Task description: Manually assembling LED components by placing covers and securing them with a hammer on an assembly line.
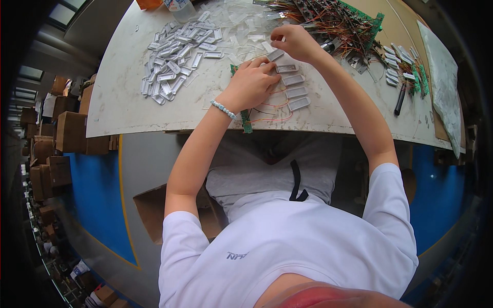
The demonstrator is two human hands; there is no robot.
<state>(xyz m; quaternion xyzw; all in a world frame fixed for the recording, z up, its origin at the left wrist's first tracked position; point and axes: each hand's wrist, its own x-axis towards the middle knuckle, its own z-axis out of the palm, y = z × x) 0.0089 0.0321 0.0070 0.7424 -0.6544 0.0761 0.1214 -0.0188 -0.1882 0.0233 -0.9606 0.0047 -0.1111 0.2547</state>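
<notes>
A narrow green circuit board [245, 120] with thin orange wires lies at the table's near edge. Several small grey rectangular modules [297, 92] are wired to it in a row. My left hand [250, 84] presses flat on the board, fingers touching the top of the row. My right hand [295, 42] is pinched on one small grey module [276, 54] just above the row.
A heap of loose grey modules [174, 56] lies to the left on the pale table [128, 97]. A tangle of wired green boards [344, 23] sits behind my right hand. A black pen [401, 101] and small parts lie right. Cardboard boxes [69, 131] stand on the floor, left.
</notes>
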